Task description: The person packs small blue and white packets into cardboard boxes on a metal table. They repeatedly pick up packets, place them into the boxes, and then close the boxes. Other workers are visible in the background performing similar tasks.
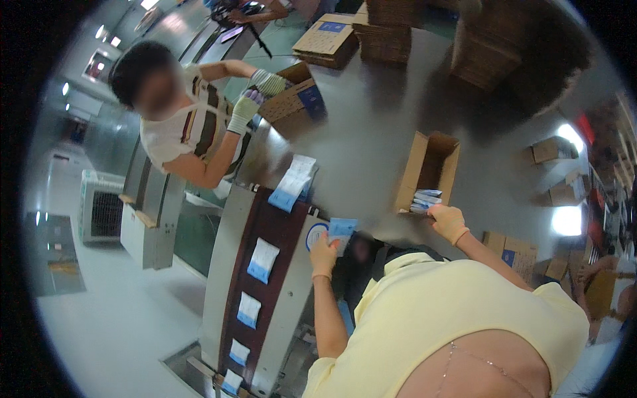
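My left hand (324,257), beside the conveyor's side panel, is closed on a blue and white packet (343,228). My right hand (449,222) reaches to the near end of an open cardboard carton (406,179). Its fingers are curled at the carton's edge, against packets (424,200) that stand in a row inside; whether they grip a packet or the carton edge is hidden. Several flat white and blue packets (263,261) lie spaced along the dark red conveyor belt (229,318). At the belt's far end, a few packets (294,182) overlap in a pile.
Across the belt's far end a co-worker in striped gloves (244,109) has both hands at another carton (295,99). Flattened cardboard (325,40) and carton stacks (383,43) stand at the back. More boxes (511,252) lie to my right. A white floor unit (103,205) is at far left.
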Tool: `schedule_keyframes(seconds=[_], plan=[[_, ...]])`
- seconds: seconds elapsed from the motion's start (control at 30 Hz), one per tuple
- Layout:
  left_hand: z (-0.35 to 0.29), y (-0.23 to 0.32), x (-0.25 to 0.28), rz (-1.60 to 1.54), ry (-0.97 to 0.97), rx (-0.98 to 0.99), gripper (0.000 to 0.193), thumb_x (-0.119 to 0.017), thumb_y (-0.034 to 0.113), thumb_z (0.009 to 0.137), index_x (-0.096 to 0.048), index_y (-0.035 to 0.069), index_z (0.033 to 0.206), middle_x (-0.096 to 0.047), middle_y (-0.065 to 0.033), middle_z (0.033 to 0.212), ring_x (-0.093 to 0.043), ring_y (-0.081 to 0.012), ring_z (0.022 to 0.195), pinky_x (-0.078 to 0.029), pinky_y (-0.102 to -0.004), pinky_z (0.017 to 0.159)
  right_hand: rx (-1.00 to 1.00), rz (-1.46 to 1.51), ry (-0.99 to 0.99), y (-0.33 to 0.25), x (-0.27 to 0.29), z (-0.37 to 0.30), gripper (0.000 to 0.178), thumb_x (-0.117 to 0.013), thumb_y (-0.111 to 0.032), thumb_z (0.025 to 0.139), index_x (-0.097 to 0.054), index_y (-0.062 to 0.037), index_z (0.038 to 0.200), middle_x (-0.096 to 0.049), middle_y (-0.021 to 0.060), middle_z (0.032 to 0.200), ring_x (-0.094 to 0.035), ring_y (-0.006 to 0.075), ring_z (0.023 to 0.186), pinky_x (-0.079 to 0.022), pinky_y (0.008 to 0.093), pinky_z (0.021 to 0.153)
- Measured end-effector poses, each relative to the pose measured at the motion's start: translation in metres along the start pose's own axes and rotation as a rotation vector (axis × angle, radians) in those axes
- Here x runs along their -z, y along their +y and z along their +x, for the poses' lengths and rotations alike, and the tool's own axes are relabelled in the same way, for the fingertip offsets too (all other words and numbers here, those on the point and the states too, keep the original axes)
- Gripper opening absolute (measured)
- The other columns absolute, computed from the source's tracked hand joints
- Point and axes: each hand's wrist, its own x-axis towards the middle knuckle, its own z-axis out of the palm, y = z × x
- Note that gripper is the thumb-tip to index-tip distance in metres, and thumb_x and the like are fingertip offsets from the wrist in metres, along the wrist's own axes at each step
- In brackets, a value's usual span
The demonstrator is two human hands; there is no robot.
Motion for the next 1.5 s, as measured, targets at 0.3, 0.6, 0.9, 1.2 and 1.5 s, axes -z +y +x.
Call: schedule_keyframes(seconds=[0.3, 0.6, 0.9, 1.2, 1.5], plan=[[0.012, -0.004, -0.002, 0.03, -0.089, -0.003, 0.043, -0.064, 0.032, 0.08, -0.057, 0.005, 0.113, -0.061, -0.0197, 0.105, -0.056, -0.0376, 0.101, -0.044, -0.0445, 0.083, 0.014, -0.048, -0.011, 0.007, -0.003, 0.006, 0.013, -0.063, -0.019, 0.077, -0.063, -0.0105, 0.087, -0.062, 0.0112, 0.089, -0.063, 0.0315, 0.079, -0.051, 0.0431, 0.068], [0.004, 0.001, -0.006, 0.043, -0.083, -0.029, 0.034, -0.064, 0.029, 0.08, -0.058, 0.005, 0.102, -0.062, -0.0198, 0.096, -0.057, -0.0388, 0.092, -0.044, -0.0457, 0.076, 0.009, -0.033, 0.003, 0.009, -0.006, 0.004, 0.014, -0.064, -0.021, 0.078, -0.062, -0.0099, 0.085, -0.062, 0.0126, 0.089, -0.063, 0.0323, 0.077, -0.051, 0.0439, 0.066], [0.002, 0.006, -0.003, 0.049, -0.069, -0.049, 0.029, -0.065, 0.024, 0.079, -0.059, 0.005, 0.099, -0.063, -0.0198, 0.094, -0.058, -0.0392, 0.092, -0.045, -0.0472, 0.077, -0.006, -0.038, -0.021, 0.0, 0.005, 0.004, 0.015, -0.065, -0.023, 0.078, -0.063, -0.0092, 0.084, -0.063, 0.0136, 0.088, -0.064, 0.033, 0.077, -0.05, 0.0439, 0.066], [0.004, 0.017, 0.001, 0.115, -0.107, -0.083, 0.028, -0.066, 0.023, 0.078, -0.059, 0.005, 0.098, -0.063, -0.0191, 0.093, -0.058, -0.0387, 0.091, -0.044, -0.0472, 0.076, 0.007, -0.05, -0.024, 0.003, 0.009, 0.004, 0.016, -0.062, -0.022, 0.081, -0.062, -0.0075, 0.088, -0.063, 0.0128, 0.089, -0.064, 0.0325, 0.079, -0.051, 0.0435, 0.067], [-0.001, 0.02, 0.006, 0.094, -0.08, -0.078, 0.026, -0.067, 0.019, 0.077, -0.06, 0.005, 0.097, -0.063, -0.0184, 0.093, -0.057, -0.0387, 0.09, -0.044, -0.0464, 0.076, -0.024, -0.036, -0.062, -0.002, 0.01, 0.007, 0.018, -0.061, -0.024, 0.082, -0.063, -0.0077, 0.089, -0.064, 0.0139, 0.09, -0.064, 0.0327, 0.081, -0.052, 0.0441, 0.067]])
